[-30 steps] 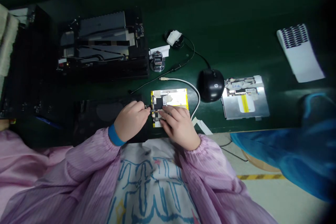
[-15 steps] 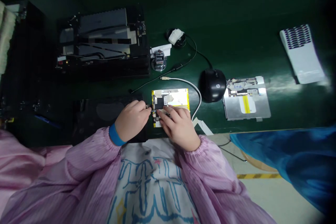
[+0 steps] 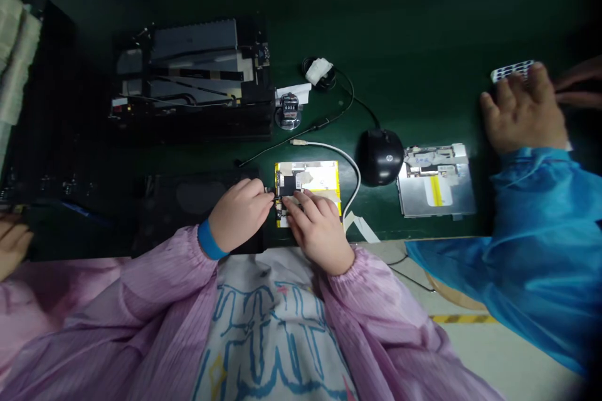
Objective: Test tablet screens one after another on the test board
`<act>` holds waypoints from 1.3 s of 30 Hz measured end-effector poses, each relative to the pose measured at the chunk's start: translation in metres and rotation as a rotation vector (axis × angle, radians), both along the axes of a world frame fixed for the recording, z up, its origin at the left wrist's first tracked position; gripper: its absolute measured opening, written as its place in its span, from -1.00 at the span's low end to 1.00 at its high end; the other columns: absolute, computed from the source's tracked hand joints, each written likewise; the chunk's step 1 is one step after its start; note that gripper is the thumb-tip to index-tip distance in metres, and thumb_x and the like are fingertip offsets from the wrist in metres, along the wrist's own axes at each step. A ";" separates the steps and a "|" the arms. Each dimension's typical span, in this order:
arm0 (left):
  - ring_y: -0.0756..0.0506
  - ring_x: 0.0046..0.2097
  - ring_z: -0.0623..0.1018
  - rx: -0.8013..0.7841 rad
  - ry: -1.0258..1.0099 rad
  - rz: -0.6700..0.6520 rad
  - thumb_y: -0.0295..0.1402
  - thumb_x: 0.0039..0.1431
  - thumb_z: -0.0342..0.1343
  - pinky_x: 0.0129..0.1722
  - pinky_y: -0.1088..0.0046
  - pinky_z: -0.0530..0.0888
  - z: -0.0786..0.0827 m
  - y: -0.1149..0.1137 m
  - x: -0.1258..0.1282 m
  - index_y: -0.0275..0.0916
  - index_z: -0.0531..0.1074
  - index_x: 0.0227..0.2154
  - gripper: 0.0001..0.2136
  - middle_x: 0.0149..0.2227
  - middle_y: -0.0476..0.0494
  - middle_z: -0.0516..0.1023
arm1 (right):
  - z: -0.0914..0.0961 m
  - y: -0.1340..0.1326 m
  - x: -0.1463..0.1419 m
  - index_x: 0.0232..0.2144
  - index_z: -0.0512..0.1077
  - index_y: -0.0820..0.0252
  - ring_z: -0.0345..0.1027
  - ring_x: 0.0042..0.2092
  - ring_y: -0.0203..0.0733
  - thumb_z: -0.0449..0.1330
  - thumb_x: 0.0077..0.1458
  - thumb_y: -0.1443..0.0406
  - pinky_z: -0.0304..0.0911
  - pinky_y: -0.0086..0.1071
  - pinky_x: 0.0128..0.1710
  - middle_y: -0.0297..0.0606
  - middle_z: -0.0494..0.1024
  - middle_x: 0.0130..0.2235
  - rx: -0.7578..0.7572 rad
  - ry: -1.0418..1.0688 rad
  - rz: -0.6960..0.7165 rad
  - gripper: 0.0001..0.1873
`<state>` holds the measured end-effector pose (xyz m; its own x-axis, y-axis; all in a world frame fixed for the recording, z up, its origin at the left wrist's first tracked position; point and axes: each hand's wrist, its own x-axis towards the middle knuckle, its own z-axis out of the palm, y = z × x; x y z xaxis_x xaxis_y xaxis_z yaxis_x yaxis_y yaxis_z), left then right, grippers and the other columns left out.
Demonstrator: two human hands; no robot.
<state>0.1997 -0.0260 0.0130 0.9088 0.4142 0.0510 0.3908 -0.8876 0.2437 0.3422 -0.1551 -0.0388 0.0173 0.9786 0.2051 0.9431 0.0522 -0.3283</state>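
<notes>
A small circuit board joined to a yellow-edged battery pack [image 3: 324, 170] lies on the green table in front of me. My left hand [image 3: 241, 213] is pinched closed at the board's left edge, its fingertips around something too small to make out. A blue band circles that wrist. Across the lower part of the board rests my right hand [image 3: 322, 229], fingers stretched out and lying on it, hiding some of the battery. Just behind the board runs a white cable [image 3: 350, 160] with a small plug. A dark flat panel [image 3: 160, 210] lies beneath and beside my left forearm.
Behind stand stacked black device housings [image 3: 192, 113] and a tally counter [image 3: 289, 111]. To the right are a black mouse [image 3: 383, 156] and a silver tablet assembly [image 3: 435, 191]. A co-worker's hand [image 3: 527, 109] covers a white slotted object [image 3: 510, 70]. Another person's hand [image 3: 12, 243] shows at left.
A co-worker's blue-sleeved arm has come in from the right, its hand over the white slotted object. Another person's hand has appeared at far left. My hands stay nearly in place.
</notes>
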 end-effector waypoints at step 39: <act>-0.09 -0.35 0.42 -0.114 -0.154 0.000 -0.47 0.18 0.07 -0.32 0.37 0.41 -0.008 0.007 -0.004 -0.31 0.55 -0.34 -0.86 -0.44 -0.10 0.41 | -0.007 -0.002 0.001 0.04 0.35 0.31 0.23 0.12 0.05 0.09 0.21 0.24 0.21 -0.01 0.11 -0.01 0.42 0.06 0.093 0.133 -0.023 -0.61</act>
